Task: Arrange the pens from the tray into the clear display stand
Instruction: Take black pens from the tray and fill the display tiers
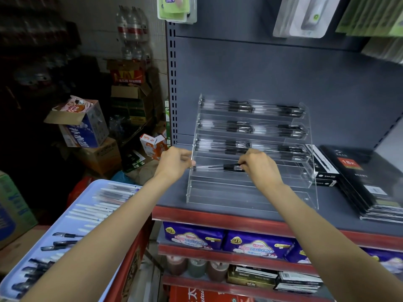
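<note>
A cluttered stockroom corner: cardboard boxes heaped at the far left, and a dark grey metal shelf (261, 79) with a red front edge carrying the goods. On that shelf stands the clear tiered acrylic display stand (250, 190); its three far tiers already hold rows of black-capped pens, and its two nearest tiers look bare. To the right lie flat black notebooks (368, 182).

On the fourth tier a slim clear-barrelled pen with a black rubber sleeve (220, 167) lies lengthwise. The left hand (174, 163) pinches its left end with curled fingers at the stand's side wall; the right hand (258, 165) pinches the black sleeve near the middle. So each grip is closed on that one pen.

The pale blue plastic tray (72, 216) sits near left, below the left forearm, with many pens in a loose row.

The pen looks light and stiff, its smooth barrel likely slippery; the rubber sleeve seems the surest hold. The acrylic stand probably shifts or scratches easily, so gentle placing suits it.
</note>
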A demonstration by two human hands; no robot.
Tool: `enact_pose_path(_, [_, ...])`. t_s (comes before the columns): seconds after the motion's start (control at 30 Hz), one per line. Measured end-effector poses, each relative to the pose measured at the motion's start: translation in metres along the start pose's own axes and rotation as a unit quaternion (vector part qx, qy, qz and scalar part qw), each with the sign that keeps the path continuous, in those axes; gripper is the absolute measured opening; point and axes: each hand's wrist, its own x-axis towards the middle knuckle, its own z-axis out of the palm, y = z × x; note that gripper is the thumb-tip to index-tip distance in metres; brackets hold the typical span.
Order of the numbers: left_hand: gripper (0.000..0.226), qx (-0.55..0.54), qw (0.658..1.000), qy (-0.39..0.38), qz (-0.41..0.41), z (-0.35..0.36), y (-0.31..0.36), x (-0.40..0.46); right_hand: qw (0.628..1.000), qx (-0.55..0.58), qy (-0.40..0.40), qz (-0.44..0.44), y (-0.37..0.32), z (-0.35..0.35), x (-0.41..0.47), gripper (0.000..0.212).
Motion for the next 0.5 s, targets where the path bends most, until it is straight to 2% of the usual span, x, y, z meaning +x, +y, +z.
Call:
enact_pose_path(0.13, [0.045, -0.007, 1.0, 0.001, 0.001, 0.0007, -0.0008, -0.0006, 0.999, 0.031, 0.005, 0.014, -0.0011, 0.003, -0.0009, 0.019])
enact_pose_path(0.33, [0.043, -0.011, 1.0, 0.006, 0.007, 0.0003, -0.0029, 0.0002, 0.999, 0.019, -0.038, 0.024, 0.0033, -0.0035, 0.0032, 0.02])
enact_pose_path(0.4, [0.042, -0.009, 1.0, 0.007, 0.011, 0.0006, -0.0042, -0.0011, 0.997, 0.058, -0.042, 0.033, 0.0034, -0.0012, 0.0021, 0.02])
enact_pose_path(0.5, [0.04, -0.012, 1.0, 0.011, 0.024, -0.0001, -0.0058, -0.0055, 0.988, 0.149, -0.007, 0.036, 0.001, 0.0033, 0.0008, 0.017])
